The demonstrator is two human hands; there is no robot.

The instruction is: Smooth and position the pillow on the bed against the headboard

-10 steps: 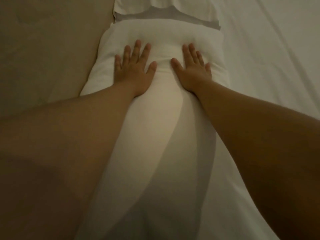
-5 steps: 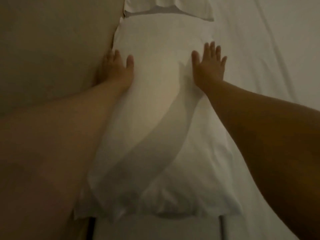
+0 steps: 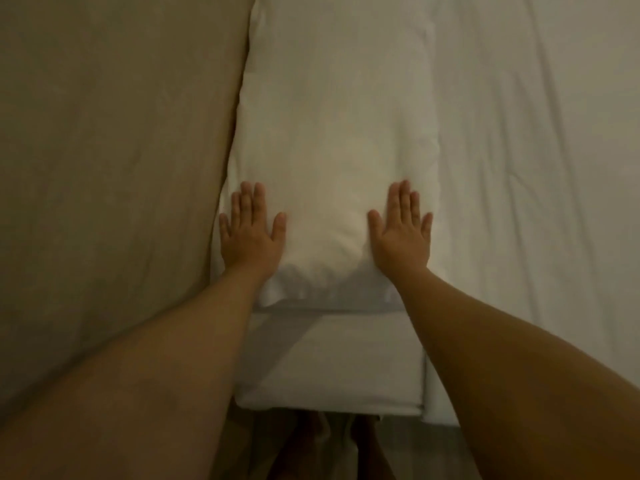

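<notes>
A long white pillow (image 3: 332, 133) lies lengthwise on the bed, its left edge touching the tan padded headboard (image 3: 114, 150). My left hand (image 3: 251, 233) rests flat, fingers apart, on the pillow's near left corner beside the headboard. My right hand (image 3: 401, 232) lies flat on the near right corner, fingers apart. Neither hand grips the fabric. The pillow's near end shows small wrinkles between my wrists.
The white bed sheet (image 3: 536, 202) stretches to the right with long creases. The mattress edge (image 3: 332, 375) lies just below the pillow's near end. Under it, dim floor and my feet (image 3: 329, 455) show at the bottom.
Both hands slid back along the pillow from its far part to its near end, first spreading from the middle to the two edges. The view shifted so the mattress edge shows.
</notes>
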